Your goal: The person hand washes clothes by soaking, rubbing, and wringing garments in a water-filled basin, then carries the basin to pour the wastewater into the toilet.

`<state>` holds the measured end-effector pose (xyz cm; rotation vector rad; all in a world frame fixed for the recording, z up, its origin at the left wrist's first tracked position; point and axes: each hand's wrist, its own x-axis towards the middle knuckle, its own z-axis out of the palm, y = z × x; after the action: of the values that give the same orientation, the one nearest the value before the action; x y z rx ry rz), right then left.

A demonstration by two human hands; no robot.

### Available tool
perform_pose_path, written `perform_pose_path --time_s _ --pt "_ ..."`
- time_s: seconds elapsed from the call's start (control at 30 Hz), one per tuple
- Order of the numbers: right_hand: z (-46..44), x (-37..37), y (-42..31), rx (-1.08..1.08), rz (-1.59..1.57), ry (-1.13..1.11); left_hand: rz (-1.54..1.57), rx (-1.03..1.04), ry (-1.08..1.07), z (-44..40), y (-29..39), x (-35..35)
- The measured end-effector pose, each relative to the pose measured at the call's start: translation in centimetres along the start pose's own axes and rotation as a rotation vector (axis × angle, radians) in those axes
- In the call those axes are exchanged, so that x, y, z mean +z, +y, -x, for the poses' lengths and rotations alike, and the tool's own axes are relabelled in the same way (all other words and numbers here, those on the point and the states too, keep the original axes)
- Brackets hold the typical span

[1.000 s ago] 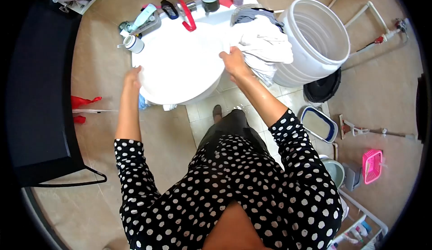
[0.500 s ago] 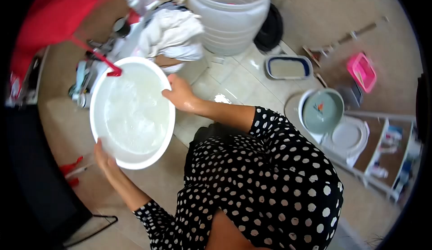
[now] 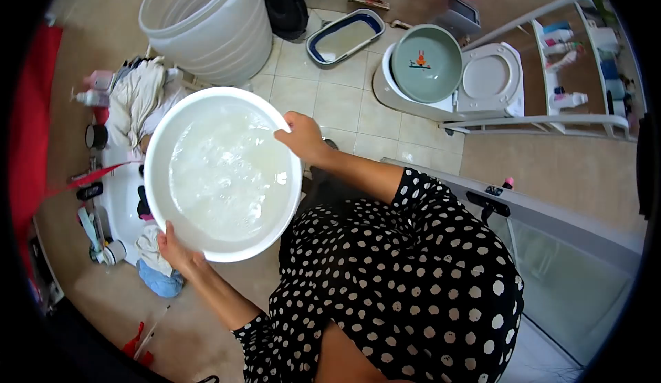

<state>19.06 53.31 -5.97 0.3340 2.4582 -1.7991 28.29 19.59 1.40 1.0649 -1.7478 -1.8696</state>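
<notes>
A large white basin [image 3: 270, 242] of cloudy, sudsy water [image 3: 224, 169] is held up in front of my body. My left hand [image 3: 182, 253] grips its near-left rim, the thumb up along the outer edge. Across from it, my right hand [image 3: 303, 137] clasps the right rim with the thumb over the edge. The fingers under the basin are hidden on both hands. Just beyond the basin is a white sink [image 3: 122, 200], with light-coloured clothes [image 3: 138, 100] heaped at its far end and a blue cloth [image 3: 160, 278] at its near end.
A tall translucent barrel [image 3: 234, 38] stands at the back beside a black lid [image 3: 282, 4]. A blue-rimmed tub [image 3: 345, 38] is on the tiles [image 3: 337, 107]. To the right, a green basin [image 3: 427, 73] rests by the toilet [image 3: 492, 73] and a white rack [image 3: 544, 69]. A glass door [image 3: 578, 266] is nearby.
My view has turned to the right, showing more of the toilet, rack and door. The basin stays in both hands, now away from the red strap that overlapped its rim, and the water has shifted.
</notes>
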Motion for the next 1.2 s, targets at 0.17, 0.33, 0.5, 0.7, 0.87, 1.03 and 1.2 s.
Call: perform_pose_path --time_s 0.17,0.33,0.5,0.7,0.87,1.03,1.2 --pt "-0.6 -8.1 6.3 0.116 0.031 0.211 -0.140 0.045 -0.200 0.2 -3.7 11.1" --pt "-2.2 -16.3 13.1 0.311 0.043 0.461 -0.258 0.088 -0.380 4.7 -5.7 25.9" --pt "-4.3 -24.7 20.1 0.413 0.116 0.701 -0.324 0.048 -0.537 7.9 -11.8 39.1" --pt "-3.5 -33.4 27.0 0.525 0.112 0.899 -0.472 -0.004 -0.696 12.7 -19.8 51.8" --pt "-1.5 -38.7 28.9 0.731 0.078 0.931 -0.581 -0.044 -0.799 16.9 -25.0 58.9" --pt "1.0 -39.5 32.8 0.760 0.118 1.059 -0.840 0.107 -0.932 18.3 -29.2 63.2" --pt "3.4 -38.6 31.2 0.857 -0.036 1.126 -0.890 0.337 -1.041 20.0 -32.9 66.8"
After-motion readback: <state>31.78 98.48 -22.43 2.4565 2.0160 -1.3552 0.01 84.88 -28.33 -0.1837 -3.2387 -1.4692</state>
